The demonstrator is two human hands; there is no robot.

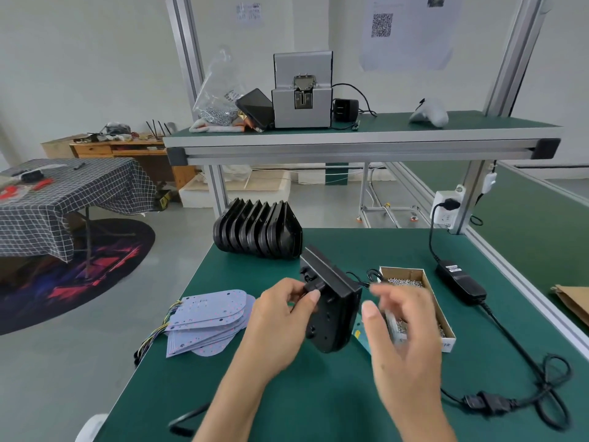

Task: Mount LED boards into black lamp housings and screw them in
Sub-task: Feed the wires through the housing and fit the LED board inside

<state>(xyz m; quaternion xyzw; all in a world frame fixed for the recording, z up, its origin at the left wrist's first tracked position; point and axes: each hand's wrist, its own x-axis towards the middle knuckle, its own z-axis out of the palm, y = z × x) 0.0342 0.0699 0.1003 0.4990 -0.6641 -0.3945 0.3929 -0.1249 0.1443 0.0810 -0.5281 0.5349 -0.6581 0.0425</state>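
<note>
At a green-matted workbench point(287, 393), a person's left hand point(277, 323) grips one black lamp housing point(331, 307), fingers and thumb curled round a small block on its back; the moulded plastic shell stands tilted on edge above the mat, its rounded end down and a thin black wire trailing from it to the right. The right hand point(404, 330) hovers just beside the housing, blurred, fingers loosely bent and parted; whether it pinches anything cannot be told.

Behind the held unit, a row of matching black housings point(258, 232), about seven or eight, leans together on edge like fanned books at the far edge of the mat. To the left lies one fanned stack of pale LED boards point(207, 320), flat, thin and D-shaped, dotted with small marks, with striped wire tails hanging off the bench edge; the exact number of boards cannot be counted.

To the right, one open cardboard box point(428, 282) holds a heap of small shiny metal screws point(406, 282). One black power adapter point(460, 282) lies beyond it, its cable looping across the mat.

On the upper shelf stand one grey metal screw feeder point(301, 90) and one clear plastic bag point(216, 90) of metal parts.
</note>
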